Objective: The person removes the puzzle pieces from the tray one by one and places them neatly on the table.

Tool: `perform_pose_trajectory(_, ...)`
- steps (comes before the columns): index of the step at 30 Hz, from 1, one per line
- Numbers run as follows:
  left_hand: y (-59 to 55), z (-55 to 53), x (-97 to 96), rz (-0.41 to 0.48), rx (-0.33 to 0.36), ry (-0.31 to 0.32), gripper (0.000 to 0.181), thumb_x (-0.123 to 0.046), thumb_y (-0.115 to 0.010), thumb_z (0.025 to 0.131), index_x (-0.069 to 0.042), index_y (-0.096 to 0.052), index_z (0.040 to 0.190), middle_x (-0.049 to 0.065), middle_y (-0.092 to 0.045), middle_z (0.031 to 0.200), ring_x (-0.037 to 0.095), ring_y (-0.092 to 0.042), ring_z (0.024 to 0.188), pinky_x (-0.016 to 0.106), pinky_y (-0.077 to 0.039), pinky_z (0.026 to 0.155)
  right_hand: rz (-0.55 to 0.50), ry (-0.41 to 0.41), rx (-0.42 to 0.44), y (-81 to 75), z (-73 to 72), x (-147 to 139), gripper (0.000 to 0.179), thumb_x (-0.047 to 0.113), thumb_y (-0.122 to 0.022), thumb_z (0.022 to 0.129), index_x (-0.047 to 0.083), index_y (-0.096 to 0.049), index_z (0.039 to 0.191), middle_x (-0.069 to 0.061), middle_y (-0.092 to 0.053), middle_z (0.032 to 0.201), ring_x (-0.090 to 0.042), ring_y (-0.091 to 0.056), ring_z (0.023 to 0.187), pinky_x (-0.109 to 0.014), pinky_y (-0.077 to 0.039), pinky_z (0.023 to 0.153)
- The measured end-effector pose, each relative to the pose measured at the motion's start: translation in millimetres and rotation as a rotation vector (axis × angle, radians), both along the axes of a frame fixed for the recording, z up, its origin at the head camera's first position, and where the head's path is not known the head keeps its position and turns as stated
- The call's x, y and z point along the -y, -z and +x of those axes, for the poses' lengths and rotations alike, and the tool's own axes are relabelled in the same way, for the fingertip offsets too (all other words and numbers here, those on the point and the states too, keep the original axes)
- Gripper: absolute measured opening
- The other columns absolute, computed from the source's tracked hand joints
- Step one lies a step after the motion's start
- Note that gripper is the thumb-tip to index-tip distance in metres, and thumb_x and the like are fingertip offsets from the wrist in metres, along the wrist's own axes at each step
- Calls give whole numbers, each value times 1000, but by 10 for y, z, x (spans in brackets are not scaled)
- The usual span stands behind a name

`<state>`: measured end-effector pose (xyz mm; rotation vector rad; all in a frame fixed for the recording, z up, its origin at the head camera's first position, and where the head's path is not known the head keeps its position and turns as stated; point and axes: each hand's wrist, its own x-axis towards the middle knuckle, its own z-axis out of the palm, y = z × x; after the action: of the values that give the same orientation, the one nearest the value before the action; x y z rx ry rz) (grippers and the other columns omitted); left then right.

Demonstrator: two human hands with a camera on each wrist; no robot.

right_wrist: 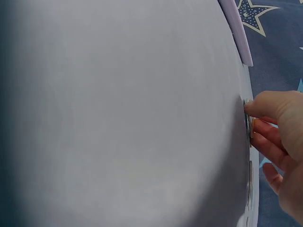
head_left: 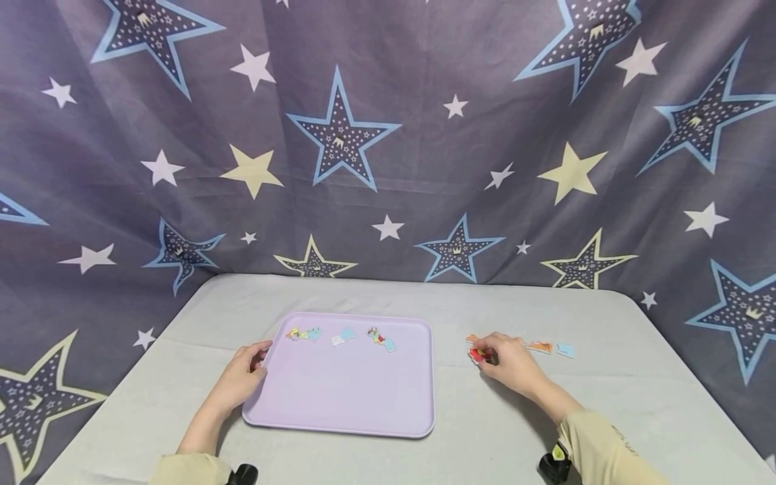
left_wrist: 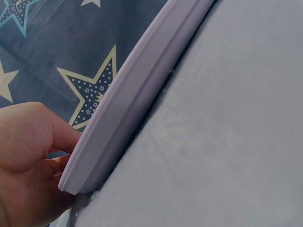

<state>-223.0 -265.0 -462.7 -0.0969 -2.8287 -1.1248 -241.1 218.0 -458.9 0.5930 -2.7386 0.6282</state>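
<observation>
My left hand (head_left: 241,377) holds the left edge of a lilac tray (head_left: 339,404), its thumb and curled fingers at the rim; in the left wrist view part of the fingers is hidden behind that rim. On the tray's far part lie small colourful cut-out pieces: a yellow and blue one (head_left: 303,333), a white and light blue one (head_left: 343,337) and a red and blue one (head_left: 381,339). To the right of the tray, my right hand (head_left: 508,362) pinches a red puzzle-like piece (head_left: 477,356) low over the table, its fingers covering part of it.
Beside the right hand lie an orange piece (head_left: 539,347) and a light blue piece (head_left: 566,350). Another orange piece (head_left: 471,339) shows just behind the fingertips. A pale cloth covers the table (head_left: 485,444), and a dark star-patterned curtain (head_left: 388,162) hangs behind it.
</observation>
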Motion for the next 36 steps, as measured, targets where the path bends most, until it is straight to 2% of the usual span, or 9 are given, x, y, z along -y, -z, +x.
perform_pose_trajectory(7,7,-1,1,-6,-8,-2,46,4,-50,80,6,-47,125,14,-47,100,18,-44,85,26,-36,73,-9,-61,-12,-2,-5,-29,19,14,-72,71,13,-69,90,3,-63,88,-9,-54,71,-25,-43,65)
perform_pose_trajectory(14,16,-7,7,0,-5,1,47,3,-49,80,6,-46,126,14,-47,101,17,-44,85,25,-37,73,-7,-74,17,9,-17,-66,18,12,-71,71,14,-68,88,5,-63,89,-6,-52,70,-23,-42,64)
perform_pose_trajectory(27,-1,8,0,12,1,3,46,5,-50,80,7,-46,126,14,-47,101,19,-44,86,26,-37,73,35,-78,37,14,-21,-75,18,11,-69,71,15,-68,89,7,-62,93,-10,-57,81,-33,-43,73)
perform_pose_trajectory(36,-9,8,-8,4,0,1,46,5,-50,80,7,-46,126,14,-47,101,19,-44,85,25,-36,73,24,-81,28,3,-19,-56,19,13,-70,72,15,-68,91,5,-62,91,-11,-57,78,-36,-42,73)
